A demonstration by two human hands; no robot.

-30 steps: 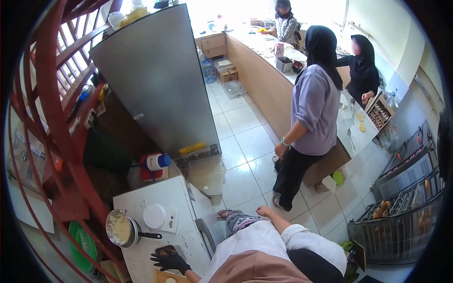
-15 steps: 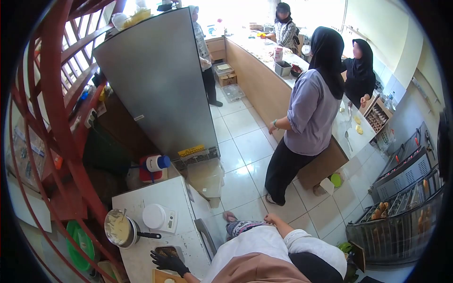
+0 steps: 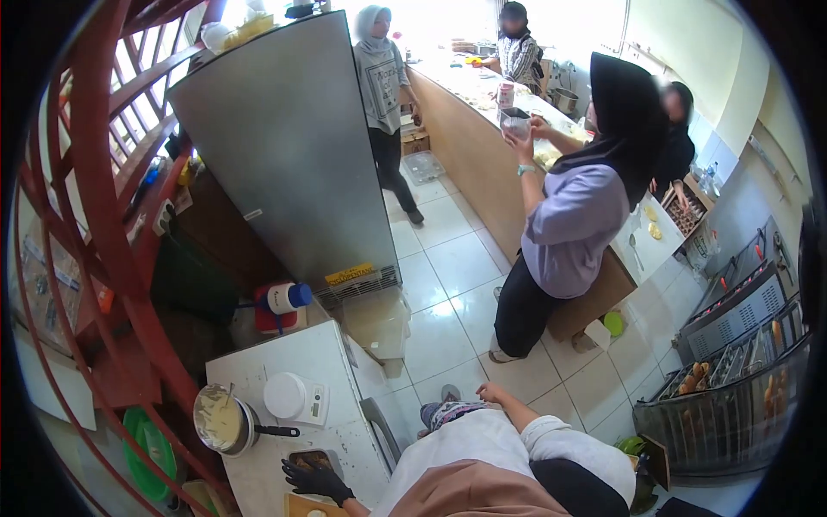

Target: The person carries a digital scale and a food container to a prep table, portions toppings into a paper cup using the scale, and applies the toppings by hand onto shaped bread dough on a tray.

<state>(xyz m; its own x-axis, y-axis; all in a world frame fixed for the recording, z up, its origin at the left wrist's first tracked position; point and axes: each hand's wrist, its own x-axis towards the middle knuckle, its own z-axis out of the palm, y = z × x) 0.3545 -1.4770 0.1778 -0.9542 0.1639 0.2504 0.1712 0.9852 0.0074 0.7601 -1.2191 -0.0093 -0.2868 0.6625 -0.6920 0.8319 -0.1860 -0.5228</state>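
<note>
My left hand (image 3: 314, 481), in a black glove, lies with its fingers spread over the near edge of a small tin with brown contents (image 3: 314, 461) on the white worktop (image 3: 250, 366). My right hand (image 3: 493, 393) is bare and hangs near my lap, its fingers partly curled; whether it holds anything is too small to tell. Beyond the tin stand a pan of pale yellow mixture (image 3: 222, 420) with a utensil in it and a white scale (image 3: 295, 398). A wooden board (image 3: 301, 507) with a pale piece on it lies below the gloved hand.
A tall grey fridge (image 3: 284, 146) stands ahead. A person in a lilac top (image 3: 577, 228) holds a metal tin at the long counter (image 3: 457, 142). Another person (image 3: 379, 95) is beside the fridge, two more behind the counter. A glass-fronted rack (image 3: 724, 422) stands at right.
The person in lilac has turned to the counter and lifted a metal tin. Another person has come out from behind the fridge. My gloved hand has shifted slightly right.
</note>
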